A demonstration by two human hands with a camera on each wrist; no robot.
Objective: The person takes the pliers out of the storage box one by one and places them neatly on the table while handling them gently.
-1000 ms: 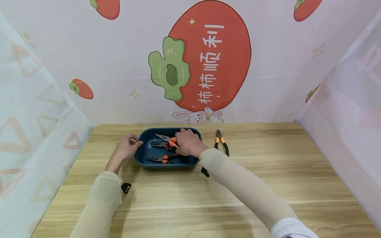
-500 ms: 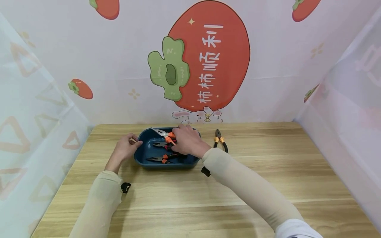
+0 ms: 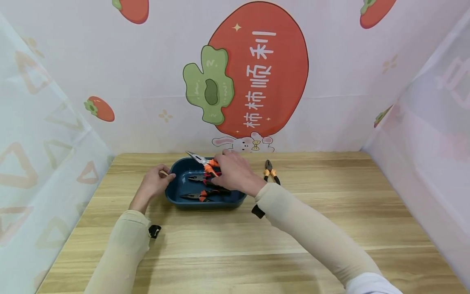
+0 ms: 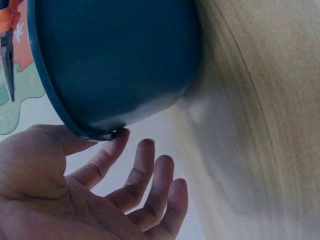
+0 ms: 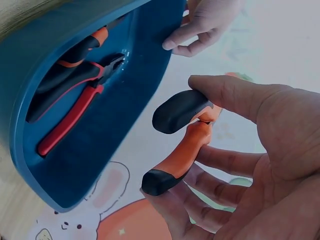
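My left hand [image 3: 154, 181] pinches the left rim of a blue plastic tub [image 3: 205, 206] between thumb and index finger; the other fingers stay loosely bent in the left wrist view. My right hand [image 3: 236, 171] holds long-nose pliers [image 3: 198, 158] by their orange-and-black handles, thumb on one and fingers round the other. These pliers are raised over the tub's back rim, nose pointing left. Inside the tub lie red-and-black handled pliers [image 5: 72, 120] and another pair of long-nose pliers [image 3: 192, 196] with orange-and-black handles. My right hand hides part of the tub from the head view.
Pliers with yellow-and-black handles [image 3: 269, 167] lie on the wooden table [image 3: 227, 249], right of the tub. A printed cloth backdrop [image 3: 147, 73] rises behind the table's back edge, with cloth walls on both sides.
My right hand has lifted the long-nose pliers up out of the tub, their nose rising past the back rim. The left hand keeps its place on the rim.
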